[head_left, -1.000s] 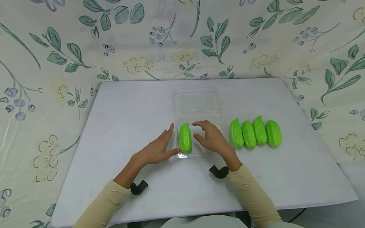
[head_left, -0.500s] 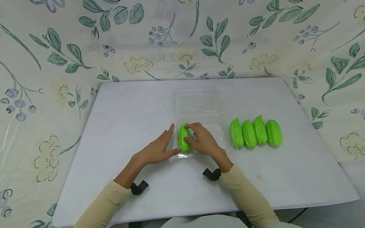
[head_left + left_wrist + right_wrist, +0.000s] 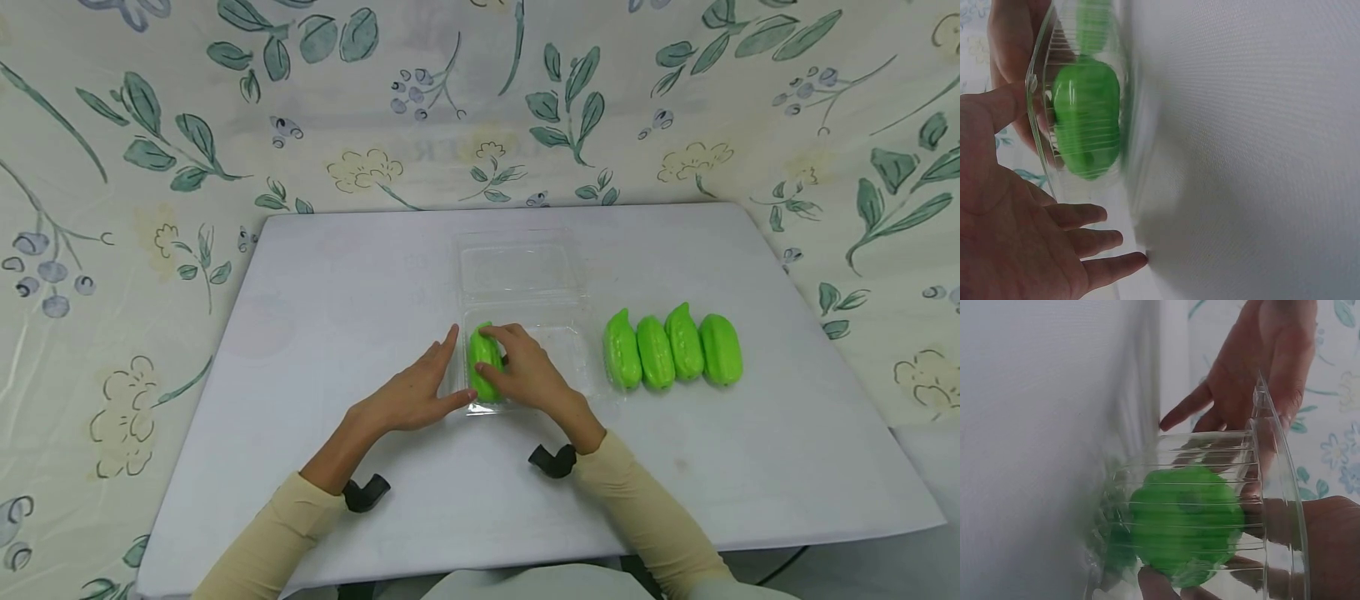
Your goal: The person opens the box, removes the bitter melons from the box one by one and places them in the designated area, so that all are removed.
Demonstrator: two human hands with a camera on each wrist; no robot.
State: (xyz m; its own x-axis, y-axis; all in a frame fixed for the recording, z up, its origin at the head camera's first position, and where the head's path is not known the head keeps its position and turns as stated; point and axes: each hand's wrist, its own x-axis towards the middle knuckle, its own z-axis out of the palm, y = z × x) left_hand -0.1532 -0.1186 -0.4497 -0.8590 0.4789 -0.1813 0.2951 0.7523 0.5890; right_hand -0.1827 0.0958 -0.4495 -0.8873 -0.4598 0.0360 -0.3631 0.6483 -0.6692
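A clear plastic clamshell container lies on the table with its lid folded back. Inside, along its left wall, is a bright green, ridged toy vegetable. My right hand reaches in from the right, its thumb and fingers curled over the vegetable's top and right side. The right wrist view shows fingertips beside the vegetable's body. My left hand is spread at the container's left side. Its thumb touches the rim, while the other fingers extend toward the white surface.
Several similar green vegetables stand in a row to the right of the container. The table has a white cover. A floral-patterned cloth rises behind it and at both sides.
My right hand has moved left onto the vegetable, which has shifted slightly left toward the container wall. My left hand has stayed in place.
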